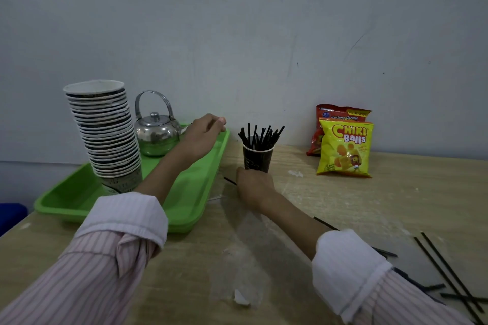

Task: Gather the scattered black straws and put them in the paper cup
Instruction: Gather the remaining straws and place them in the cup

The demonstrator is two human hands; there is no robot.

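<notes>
Right hand point(254, 187) lies low on the table point(343, 206), knuckles toward the camera, at the foot of the cup point(257, 159). Its fingers are hidden, so I cannot tell whether they are closed on anything. A straw end point(229, 181) sticks out from its left side, lying flat and pointing left and slightly away. The cup stands upright just beyond the hand, touching it or nearly so, and is already packed with a bundle point(260, 136) of straws fanning out of the rim. The mouth is thus up and just beyond the hand, so that straw would likely need tipping from flat to upright before it goes in.

Loose straws point(447, 265) lie well apart at the near right, their long axes running away and leftward, and one more point(325, 223) shows beside the right forearm. The right hand is plainly nearer to these.

Left hand point(202, 137) hovers over the far end of the tray point(184, 206) by the kettle point(155, 134), fingers curled in. What it holds, if anything, is unclear.
</notes>
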